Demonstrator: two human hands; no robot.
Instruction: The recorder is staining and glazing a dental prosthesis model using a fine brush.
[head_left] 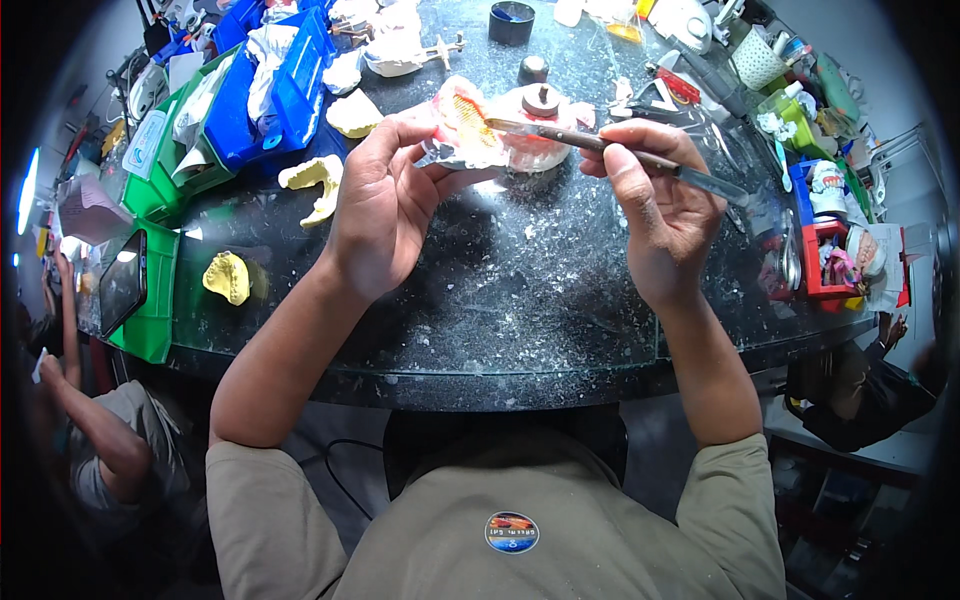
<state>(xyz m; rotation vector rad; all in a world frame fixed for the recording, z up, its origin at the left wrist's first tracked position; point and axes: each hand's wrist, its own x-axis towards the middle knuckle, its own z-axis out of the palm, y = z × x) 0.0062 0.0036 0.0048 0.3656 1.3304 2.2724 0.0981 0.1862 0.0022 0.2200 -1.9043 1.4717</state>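
My left hand (385,200) is closed around the edge of a whitish-pink dental cast (482,154), with an orange-yellow mesh (470,115) on its upper face. In my right hand (665,200) is a wax knife (560,132) with a brown handle, gripped between thumb and fingers. Its narrow tip meets the right side of the mesh, or lies just over it; I cannot tell which. Directly behind and to the right stands another pink-and-white dental model (540,153) topped by a dark metal knob (541,97). Some of my left fingers are hidden behind the cast.
Yellow plaster casts (227,277) lie to the left, near blue (290,95) and green bins (150,310) and a phone (124,283). A black cup (512,24) stands at the back. Tools (690,105) and a red box (826,262) are right. Other people sit at both sides.
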